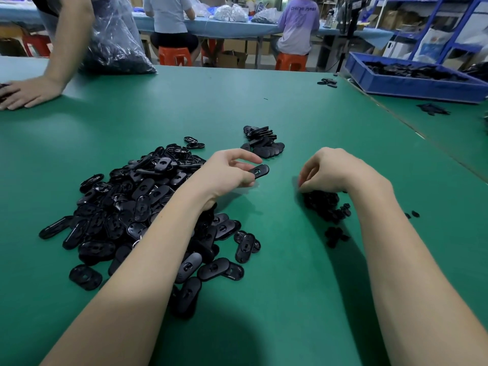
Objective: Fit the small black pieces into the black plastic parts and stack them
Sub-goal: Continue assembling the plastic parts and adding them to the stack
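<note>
A small stack of finished flat oval black plastic parts (264,140) sits mid-table on the green table (184,101) — the big loose heap of parts (137,207) toward the left edge waits. The left hand (227,173) pinches one oval black part (260,171); the right hand (327,170) curls its fingers into the pile of small black pieces (326,204) — I can't tell if it has one.

A green desk (264,299) fills the foreground, with a clear plastic bag (116,35) at its far left edge. A blue bin (412,84) sits far right, and orange stools (174,55) stand beyond, by blue shelving (446,22).
</note>
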